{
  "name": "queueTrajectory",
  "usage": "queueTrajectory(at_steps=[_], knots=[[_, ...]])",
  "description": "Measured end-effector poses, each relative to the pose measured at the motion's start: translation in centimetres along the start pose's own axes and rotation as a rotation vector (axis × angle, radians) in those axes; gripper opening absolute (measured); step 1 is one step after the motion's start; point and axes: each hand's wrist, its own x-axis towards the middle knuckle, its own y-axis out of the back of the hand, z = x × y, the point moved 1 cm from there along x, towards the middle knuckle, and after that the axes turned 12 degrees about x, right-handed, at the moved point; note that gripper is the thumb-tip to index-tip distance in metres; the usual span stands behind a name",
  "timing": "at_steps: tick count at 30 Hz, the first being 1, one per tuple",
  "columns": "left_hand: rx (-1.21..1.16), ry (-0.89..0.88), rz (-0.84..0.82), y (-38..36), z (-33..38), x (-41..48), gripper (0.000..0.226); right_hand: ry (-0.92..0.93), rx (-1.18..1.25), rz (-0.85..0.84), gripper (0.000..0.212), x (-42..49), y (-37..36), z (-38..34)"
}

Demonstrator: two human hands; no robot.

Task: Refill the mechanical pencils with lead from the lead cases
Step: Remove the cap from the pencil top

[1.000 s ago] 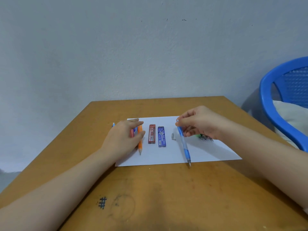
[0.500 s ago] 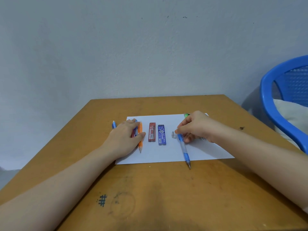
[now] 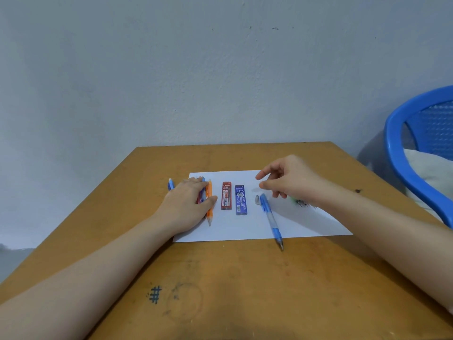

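On the table (image 3: 220, 278), left hand (image 3: 188, 204) rests flat on pencils (image 3: 209, 204); right hand (image 3: 289, 180) hovers empty.

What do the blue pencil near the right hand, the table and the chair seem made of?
Blue pencil: probably plastic; the middle barrel looks clear and glossy, the tip metallic. Table: likely wood or board, matte brown, scuffed, ink-marked. Chair: moulded plastic, shiny blue, mesh-patterned back.

A red lead case (image 3: 226, 199), blue lead case (image 3: 241, 200) (white lettering), orange pencil (image 3: 209, 204) and blue-and-clear pencil (image 3: 270, 218) show against white paper (image 3: 306, 224).
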Motion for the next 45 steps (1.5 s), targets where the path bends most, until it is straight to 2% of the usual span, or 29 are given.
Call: queueTrajectory(at_steps=[3,7,14,20,31,35,38,41,45], knots=[[0.01,0.002,-0.004,0.0,0.0,0.0,0.056,0.122,-0.009,-0.017,0.01,0.5,-0.1,-0.9],[0.021,0.002,-0.004,-0.1,-0.2,0.0,0.056,0.194,-0.078,-0.067,0.013,1.5,-1.0,-1.5],[0.031,-0.006,0.004,-0.1,-0.2,0.1,0.056,0.113,-0.409,-0.336,0.067,2.9,-3.2,-2.7],[0.036,-0.006,0.003,-0.2,-0.3,0.2,0.057,0.055,-0.54,-0.427,0.085,4.0,-4.4,-3.4],[0.051,-0.004,0.011,-0.3,-0.3,0.4,0.058,0.07,-0.453,-0.417,0.081,4.7,-5.6,-4.0],[0.047,-0.008,0.025,-0.3,-0.4,0.5,0.057,0.169,-0.448,-0.339,0.078,4.2,-5.7,-4.1],[0.037,-0.018,0.036,-0.4,-0.5,0.5,0.057,0.244,-0.375,-0.227,0.062,4.1,-5.5,-4.3],[0.03,-0.023,0.042,-0.5,-0.6,0.5,0.056,0.247,-0.194,-0.116,0.045,4.4,-4.7,-3.9],[-0.013,-0.021,0.114,-0.5,-0.4,0.4,0.051,0.224,-0.014,-0.037,0.036,4.2,-3.2,-3.3]])
